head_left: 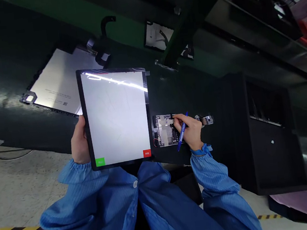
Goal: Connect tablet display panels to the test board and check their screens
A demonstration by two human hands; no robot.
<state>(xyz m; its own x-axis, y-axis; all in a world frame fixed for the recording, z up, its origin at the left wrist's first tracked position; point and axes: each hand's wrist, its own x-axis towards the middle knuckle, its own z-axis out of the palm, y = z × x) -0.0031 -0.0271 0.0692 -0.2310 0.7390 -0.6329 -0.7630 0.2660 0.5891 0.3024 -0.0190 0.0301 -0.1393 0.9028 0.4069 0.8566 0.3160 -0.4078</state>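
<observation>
- Display panel (pixel 117 116): stood at the centre of the frame, screen lit white, with a bright reflection across its top.
- Screen markings: a green block (pixel 100 162) was noted at the panel's lower left corner and a red block (pixel 147 153) at its lower right.
- Left hand (pixel 79 143): gripped the panel's left edge, thumb at the front; the remaining fingers were hidden behind.
- Circuit board (pixel 167 137): lay just right of the panel, right of the frame's centre, with pale tape strips across it.
- Right hand (pixel 192 128): was curled with a blue pen (pixel 182 133) held across the fingers, fingertips at the board's upper right; whether they also pinched part of the board could not be told.
- Blue wrist band (pixel 203 150): was worn at the right wrist.
- Shiny metallic item (pixel 207 120): lay just right of the right hand.
- Pale framed plate (pixel 55 80): lay on the dark green counter (pixel 196 79) at upper left, partly covered by the panel.
- Black tray (pixel 278 162): occupied the right side of the frame.
</observation>
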